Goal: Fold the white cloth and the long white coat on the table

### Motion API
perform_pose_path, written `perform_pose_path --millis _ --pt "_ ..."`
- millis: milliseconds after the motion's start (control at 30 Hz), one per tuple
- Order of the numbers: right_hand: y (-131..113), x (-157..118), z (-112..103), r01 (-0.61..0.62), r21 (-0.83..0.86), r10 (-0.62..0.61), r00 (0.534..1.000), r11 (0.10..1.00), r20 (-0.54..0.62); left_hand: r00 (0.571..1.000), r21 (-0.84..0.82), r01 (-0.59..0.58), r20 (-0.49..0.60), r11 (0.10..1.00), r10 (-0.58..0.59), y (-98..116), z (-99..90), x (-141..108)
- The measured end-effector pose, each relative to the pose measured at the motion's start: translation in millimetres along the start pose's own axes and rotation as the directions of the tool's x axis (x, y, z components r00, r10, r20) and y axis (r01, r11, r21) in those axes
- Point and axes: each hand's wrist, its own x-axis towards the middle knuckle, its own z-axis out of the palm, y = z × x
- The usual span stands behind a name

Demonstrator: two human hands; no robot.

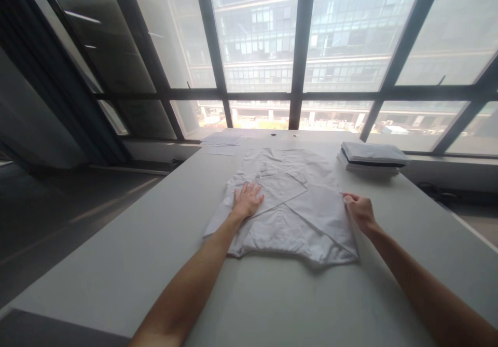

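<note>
A white shirt (288,227) lies spread on the white table, its sleeves folded across the middle so that they cross. On its left part my left hand (248,200) rests flat, fingers spread, pressing the cloth. At the shirt's right edge my right hand (360,211) is closed, with thumb and fingers pinching the fabric there. The near edge of the shirt is wavy, and small wrinkles run over its middle.
A stack of folded white garments (373,157) with a dark layer in it stands at the table's back right. Sheets of paper (220,142) lie at the back left. The white table (303,305) reaches to tall windows (260,41). A dark curtain (58,77) hangs at left.
</note>
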Motion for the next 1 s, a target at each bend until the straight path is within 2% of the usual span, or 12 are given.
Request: perform_pose_path --millis 100,167,233,300,367,467,633,1000 --pt "7.2 -2.3 3.1 0.043 -0.13 -0.053 0.996 0.991 -0.073 1.0 -0.003 -0.002 -0.004 1.0 0.002 0.0 0.0 0.6" --pt "3.6 -5.9 7.5 0.16 -0.189 -0.174 0.983 0.969 -0.062 1.0 0.004 0.001 -0.002 1.0 -0.001 0.1 -0.1 1.0" --pt "-2.4 -11.7 12.7 0.314 -0.238 -0.319 0.948 0.919 0.02 1.0 0.01 0.005 0.002 1.0 -0.005 0.3 -0.4 1.1" --pt "-6.8 -18.9 17.9 0.447 -0.297 -0.416 0.895 0.844 0.164 1.0 0.012 0.006 0.007 1.0 -0.006 0.6 -0.8 0.8" --pt "-7.8 -25.1 22.1 0.494 -0.389 -0.395 0.865 0.778 0.308 1.0 0.016 0.005 0.009 1.0 -0.005 1.2 -1.1 0.2" --pt "-4.9 -29.4 24.8 0.459 -0.534 -0.253 0.874 0.71 0.415 1.0 0.032 0.005 0.016 0.999 -0.006 2.0 -1.8 -1.0" --pt "-2.2 -29.0 23.1 0.422 -0.589 -0.183 0.888 0.689 0.421 1.0 0.027 0.011 0.029 1.0 -0.012 2.5 -3.0 -1.5" --pt "-0.1 -29.1 22.8 0.421 -0.571 -0.194 0.889 0.705 0.415 1.0 0.014 0.004 0.025 1.0 -0.005 4.2 -5.4 -2.7"
